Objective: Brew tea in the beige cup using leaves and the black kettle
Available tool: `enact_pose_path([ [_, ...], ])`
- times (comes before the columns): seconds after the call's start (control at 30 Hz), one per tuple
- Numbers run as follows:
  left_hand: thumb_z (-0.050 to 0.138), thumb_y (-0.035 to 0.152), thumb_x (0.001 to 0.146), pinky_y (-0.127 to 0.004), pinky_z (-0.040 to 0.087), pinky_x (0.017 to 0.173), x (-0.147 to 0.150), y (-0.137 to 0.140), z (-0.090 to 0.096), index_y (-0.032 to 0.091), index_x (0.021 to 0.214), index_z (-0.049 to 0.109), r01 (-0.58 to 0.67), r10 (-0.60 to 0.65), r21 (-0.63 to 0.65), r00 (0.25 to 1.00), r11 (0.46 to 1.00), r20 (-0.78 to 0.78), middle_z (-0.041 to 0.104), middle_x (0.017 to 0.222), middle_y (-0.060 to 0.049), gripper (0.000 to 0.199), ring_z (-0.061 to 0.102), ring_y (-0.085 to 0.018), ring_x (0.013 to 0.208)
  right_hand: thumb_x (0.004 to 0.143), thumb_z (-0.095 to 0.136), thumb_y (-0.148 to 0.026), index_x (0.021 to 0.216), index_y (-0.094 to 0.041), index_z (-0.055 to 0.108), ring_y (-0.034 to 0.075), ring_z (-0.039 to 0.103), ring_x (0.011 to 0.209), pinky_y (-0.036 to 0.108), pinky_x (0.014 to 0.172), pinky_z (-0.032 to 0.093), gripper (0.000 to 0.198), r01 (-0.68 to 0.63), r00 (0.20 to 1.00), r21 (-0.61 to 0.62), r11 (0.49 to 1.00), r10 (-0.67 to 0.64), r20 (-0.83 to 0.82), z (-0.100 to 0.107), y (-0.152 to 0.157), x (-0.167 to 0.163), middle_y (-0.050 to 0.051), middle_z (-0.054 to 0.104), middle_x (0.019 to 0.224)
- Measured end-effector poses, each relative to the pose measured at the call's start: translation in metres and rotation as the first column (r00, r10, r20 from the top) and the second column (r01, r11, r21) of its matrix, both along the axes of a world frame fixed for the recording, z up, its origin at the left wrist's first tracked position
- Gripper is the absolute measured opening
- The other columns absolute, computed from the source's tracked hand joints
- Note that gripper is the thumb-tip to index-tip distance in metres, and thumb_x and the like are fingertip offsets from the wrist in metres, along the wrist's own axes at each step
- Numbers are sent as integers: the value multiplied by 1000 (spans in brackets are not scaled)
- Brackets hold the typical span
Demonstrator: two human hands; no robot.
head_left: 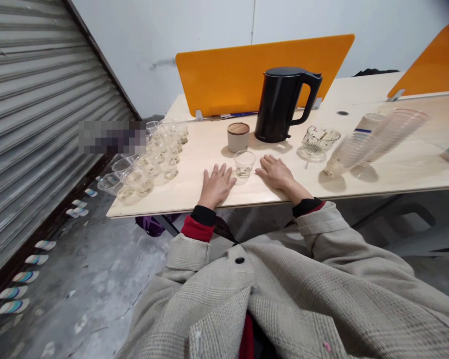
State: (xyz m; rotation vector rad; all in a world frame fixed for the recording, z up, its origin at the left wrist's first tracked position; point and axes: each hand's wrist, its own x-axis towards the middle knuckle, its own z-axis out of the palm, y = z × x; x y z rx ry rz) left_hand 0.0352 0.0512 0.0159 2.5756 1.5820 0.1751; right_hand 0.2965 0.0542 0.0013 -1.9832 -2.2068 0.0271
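Note:
My left hand (217,185) lies flat on the table with its fingers spread. Palm down on the wood, my right hand (276,172) rests the same way, fingers stretched out. Between them stands a clear plastic cup (244,164) with a little liquid and some bits at the bottom; neither hand grips it. Just behind it is a grey canister (238,138) with a wooden lid. A black electric kettle (279,107) stands further back. To the right of my right hand sits a ribbed glass bowl (321,141) with dark leaf-like bits in it.
Many clear cups (149,162) holding pale liquid crowd the table's left end. Stacks of nested plastic cups (377,134) lean at the right. An orange divider (224,80) stands behind the kettle. The table's front edge (254,204) runs close to my body.

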Motion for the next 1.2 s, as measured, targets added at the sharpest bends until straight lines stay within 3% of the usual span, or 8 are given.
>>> enact_pose_path([
  [0.1,27,49,113,-68,15,136,0,1,-1,23,170,38,-12,12,8,1000,1000,-1,27,182,-7,63,18,-35,170,109,34,-50,150,-12,57,36,35,162,58,130,31,60,-7,1000,11,1000,7,-12,-1,0,0,21,46,170],
  [1.2,28,48,113,-66,17,137,2,1,2,23,169,39,-19,19,1,1000,1000,-20,28,182,-6,62,19,-34,170,111,36,-46,147,-10,59,37,39,158,57,129,31,56,-13,1000,2,1000,13,-14,4,-2,-1,21,47,168],
])
